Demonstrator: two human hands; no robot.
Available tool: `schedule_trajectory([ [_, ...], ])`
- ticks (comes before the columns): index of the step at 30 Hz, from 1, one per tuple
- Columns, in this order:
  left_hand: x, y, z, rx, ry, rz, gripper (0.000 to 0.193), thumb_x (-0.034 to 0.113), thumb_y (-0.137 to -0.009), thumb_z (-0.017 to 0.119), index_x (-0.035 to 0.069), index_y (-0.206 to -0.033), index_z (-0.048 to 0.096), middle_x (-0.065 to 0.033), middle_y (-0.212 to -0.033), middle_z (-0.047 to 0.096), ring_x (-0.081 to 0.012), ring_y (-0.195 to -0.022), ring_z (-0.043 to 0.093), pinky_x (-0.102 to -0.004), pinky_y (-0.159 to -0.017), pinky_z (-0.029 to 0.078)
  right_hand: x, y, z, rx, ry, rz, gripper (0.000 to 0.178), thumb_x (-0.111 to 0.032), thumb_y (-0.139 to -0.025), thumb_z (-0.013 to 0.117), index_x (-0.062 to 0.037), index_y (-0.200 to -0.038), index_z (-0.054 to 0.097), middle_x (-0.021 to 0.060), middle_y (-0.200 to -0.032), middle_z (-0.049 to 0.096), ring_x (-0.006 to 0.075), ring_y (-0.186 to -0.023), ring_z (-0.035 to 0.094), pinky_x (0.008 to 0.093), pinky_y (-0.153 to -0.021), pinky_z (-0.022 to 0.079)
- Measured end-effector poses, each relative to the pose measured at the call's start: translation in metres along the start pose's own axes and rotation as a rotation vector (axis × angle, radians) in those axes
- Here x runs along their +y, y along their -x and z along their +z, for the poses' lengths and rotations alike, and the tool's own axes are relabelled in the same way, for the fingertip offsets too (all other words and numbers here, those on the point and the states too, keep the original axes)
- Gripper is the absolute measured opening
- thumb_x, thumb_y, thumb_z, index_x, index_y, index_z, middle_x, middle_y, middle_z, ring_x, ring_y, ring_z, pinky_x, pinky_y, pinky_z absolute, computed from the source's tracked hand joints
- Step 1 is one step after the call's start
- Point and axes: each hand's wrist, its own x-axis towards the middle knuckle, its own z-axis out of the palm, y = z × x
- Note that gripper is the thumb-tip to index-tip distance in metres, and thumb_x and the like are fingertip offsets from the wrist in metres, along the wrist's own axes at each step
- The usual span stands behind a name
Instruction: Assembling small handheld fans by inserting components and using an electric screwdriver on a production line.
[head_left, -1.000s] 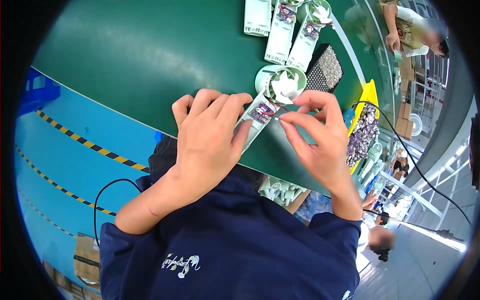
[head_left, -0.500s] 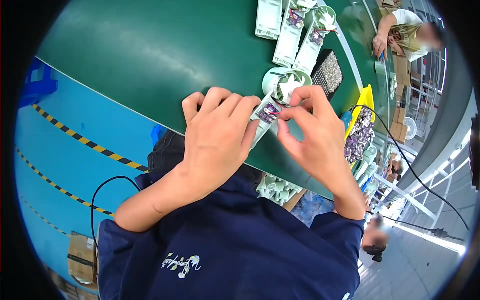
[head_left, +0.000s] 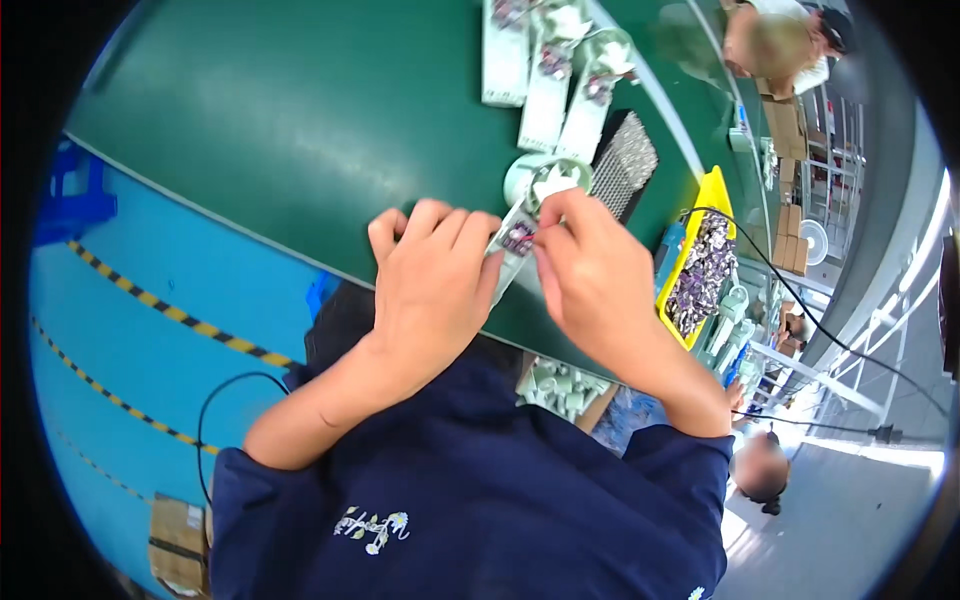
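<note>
A pale green handheld-fan housing [head_left: 513, 182] lies at the table's front edge, its handle half uncovered. White fan blades [head_left: 556, 184] sit in its round head. In the handle is a small purple circuit board [head_left: 518, 237] with red wire beside it. My left hand [head_left: 430, 275] is closed on the near side of the handle, thumb along its edge and fingers curled over. My right hand [head_left: 598, 280] is closed in a pinch just right of the board, where the red wire meets the fingertips. The fingertips partly hide what they hold.
Several similar housings [head_left: 545, 115] with boards lie farther back. Beside them is a black tray [head_left: 622, 180] of small metallic parts. A yellow bin [head_left: 713, 188] holds many small boards at the right. Pale green parts [head_left: 563, 388] stand below the table edge. A co-worker [head_left: 775, 45] is across the table.
My right fingers have drawn together and moved against the board's right side. The whole view has shifted slightly, and the far co-worker has changed posture. My left hand keeps its hold.
</note>
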Motion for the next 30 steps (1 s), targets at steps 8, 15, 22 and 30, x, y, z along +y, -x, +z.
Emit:
schedule_trajectory([
  [8, -0.007, -0.010, -0.025, -0.102, 0.245, -0.174, 0.025, 0.002, -0.095, 0.066, 0.003, -0.119, 0.058, -0.0101, -0.091, 0.068, -0.0242, -0.072, 0.062, -0.0369, -0.072, 0.044, 0.089, -0.001, -0.009, 0.446, -0.579, 0.373, 0.028, -0.008, -0.092, 0.072, -0.0065, -0.120, 0.071, 0.0030, -0.117, 0.065, 0.0106, -0.080, 0.060, 0.0258, -0.070, 0.049],
  [15, 0.000, -0.072, -0.078, -0.129, 0.435, -0.276, 0.021, -0.001, -0.097, 0.061, -0.001, -0.118, 0.058, -0.0078, -0.095, 0.069, -0.0094, -0.070, 0.062, -0.0270, -0.066, 0.048, 0.166, -0.066, 0.035, 0.425, -0.729, 0.139, 0.026, -0.008, -0.091, 0.076, -0.0083, -0.117, 0.075, 0.0037, -0.108, 0.070, 0.0118, -0.081, 0.061, 0.0254, -0.072, 0.050],
  [22, -0.068, -0.324, -0.004, -0.069, 0.263, 0.082, 0.030, 0.016, -0.094, 0.067, 0.002, -0.120, 0.062, -0.0125, -0.099, 0.074, -0.0255, -0.091, 0.071, -0.0368, -0.085, 0.055, 0.169, -0.078, 0.035, 0.260, -0.995, 0.282, 0.014, -0.008, -0.096, 0.074, 0.0011, -0.106, 0.075, 0.0034, -0.097, 0.076, 0.0095, -0.078, 0.068, 0.0215, -0.071, 0.052],
  [30, -0.100, -0.438, 0.103, -0.085, -0.020, -0.054, 0.035, 0.023, -0.091, 0.069, 0.004, -0.120, 0.065, -0.0151, -0.106, 0.075, -0.0326, -0.103, 0.072, -0.0420, -0.090, 0.055, 0.157, -0.084, 0.055, 0.416, -1.419, 0.342, 0.020, -0.007, -0.100, 0.069, 0.0084, -0.112, 0.072, 0.0097, -0.099, 0.077, 0.0108, -0.089, 0.073, 0.0239, -0.079, 0.057],
])
